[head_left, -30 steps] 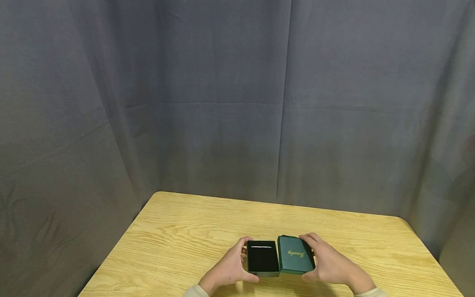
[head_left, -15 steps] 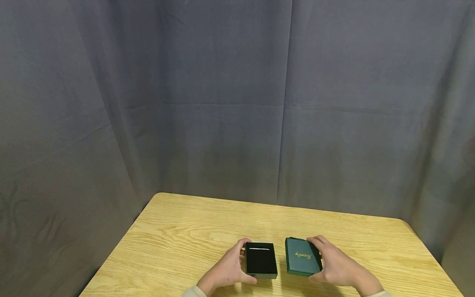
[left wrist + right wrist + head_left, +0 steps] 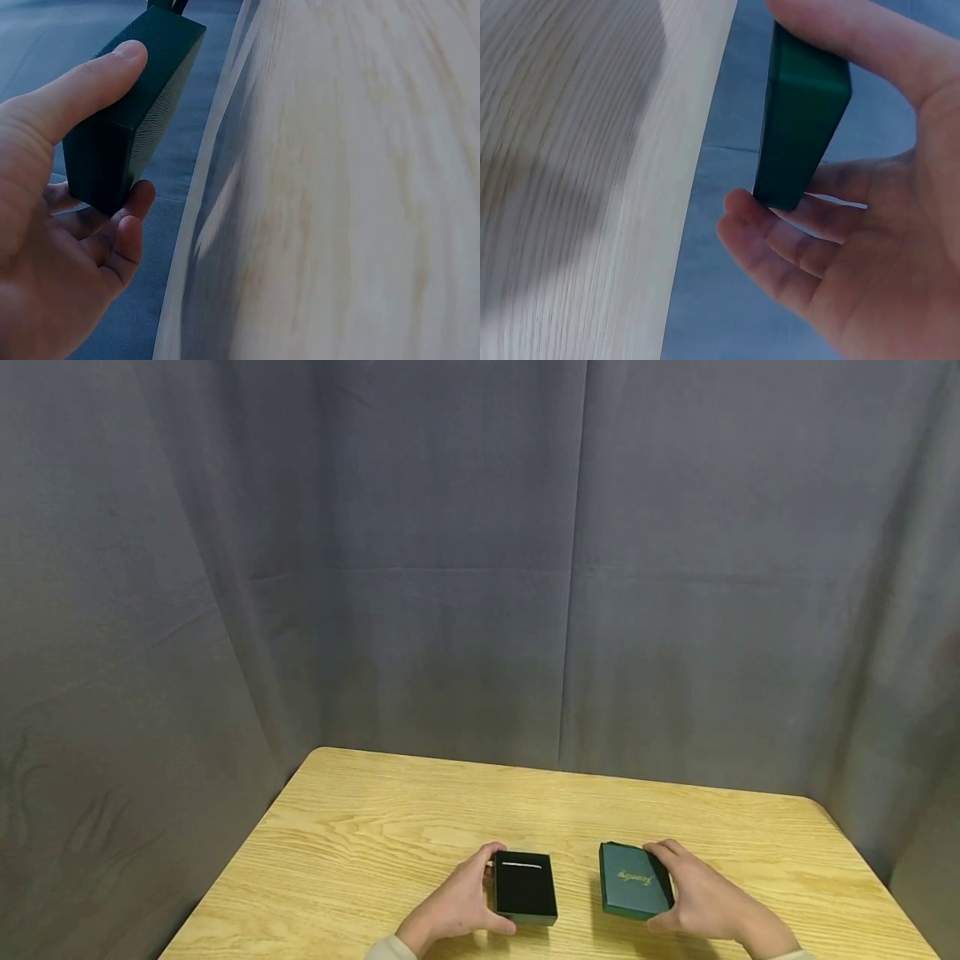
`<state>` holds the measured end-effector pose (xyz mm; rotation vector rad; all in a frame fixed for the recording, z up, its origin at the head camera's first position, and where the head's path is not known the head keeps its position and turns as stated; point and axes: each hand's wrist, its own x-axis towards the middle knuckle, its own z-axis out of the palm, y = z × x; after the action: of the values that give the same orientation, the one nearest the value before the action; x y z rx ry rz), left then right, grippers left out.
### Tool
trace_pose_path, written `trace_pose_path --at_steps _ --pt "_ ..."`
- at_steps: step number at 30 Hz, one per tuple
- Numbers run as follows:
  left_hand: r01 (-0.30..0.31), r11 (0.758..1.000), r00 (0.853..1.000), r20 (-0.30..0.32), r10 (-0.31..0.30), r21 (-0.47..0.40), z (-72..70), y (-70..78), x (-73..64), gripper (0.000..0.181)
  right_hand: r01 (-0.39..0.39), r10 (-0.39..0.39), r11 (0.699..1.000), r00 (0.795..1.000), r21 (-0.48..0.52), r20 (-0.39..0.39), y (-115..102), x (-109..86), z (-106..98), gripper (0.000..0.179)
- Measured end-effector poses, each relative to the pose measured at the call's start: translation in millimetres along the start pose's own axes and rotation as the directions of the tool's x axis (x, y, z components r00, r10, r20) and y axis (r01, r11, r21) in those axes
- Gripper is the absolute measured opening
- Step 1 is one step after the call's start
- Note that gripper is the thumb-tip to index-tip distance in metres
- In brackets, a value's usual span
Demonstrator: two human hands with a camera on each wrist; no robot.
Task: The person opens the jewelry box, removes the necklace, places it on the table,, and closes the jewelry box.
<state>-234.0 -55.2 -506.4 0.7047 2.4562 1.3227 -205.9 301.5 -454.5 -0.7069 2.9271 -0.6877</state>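
In the head view my left hand (image 3: 467, 895) grips the base of a small green jewelry box (image 3: 525, 891) by its left side. Black padding lines this base, and a thin white strip shows near its far edge. My right hand (image 3: 701, 891) holds the green box lid (image 3: 636, 882), with gold lettering facing up, by its right side. A gap separates lid and base. The left wrist view shows the thumb on one wall of the base (image 3: 135, 97) and fingers under the opposite side. In the right wrist view the lid (image 3: 804, 120) sits between thumb and fingers, apart from the table.
A wooden table (image 3: 420, 810) with light grain lies beneath both hands; shadows fall on it below the box parts. Grey curtains (image 3: 450, 610) hang behind the table and along its sides.
The right hand has carried the lid to the right, away from the base, and the gap between them has widened. The left hand and base have shifted slightly left.
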Motion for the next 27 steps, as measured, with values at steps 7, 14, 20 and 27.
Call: trace_pose_path --at_steps 7,14,20,27 --pt "-0.011 1.000 1.000 0.013 0.011 0.014 -1.6 -1.6 -0.5 0.100 -0.002 0.002 1.000 1.000 -0.005 0.009 9 -5.7 -1 0.091" --pt "-0.009 0.999 1.000 0.022 0.008 0.034 -2.6 -3.2 -0.6 0.100 -0.018 0.018 1.000 1.000 -0.011 0.009 20 -12.7 1 0.088" --pt "-0.013 0.998 1.000 0.029 0.012 0.060 -1.9 -3.9 -0.5 0.101 -0.038 0.038 0.999 0.999 -0.006 0.028 25 -13.6 2 0.090" --pt "-0.005 0.995 1.000 0.025 0.002 0.096 -2.8 -4.2 -1.1 0.102 -0.060 0.060 0.998 0.996 -0.005 0.058 34 -15.6 1 0.091"
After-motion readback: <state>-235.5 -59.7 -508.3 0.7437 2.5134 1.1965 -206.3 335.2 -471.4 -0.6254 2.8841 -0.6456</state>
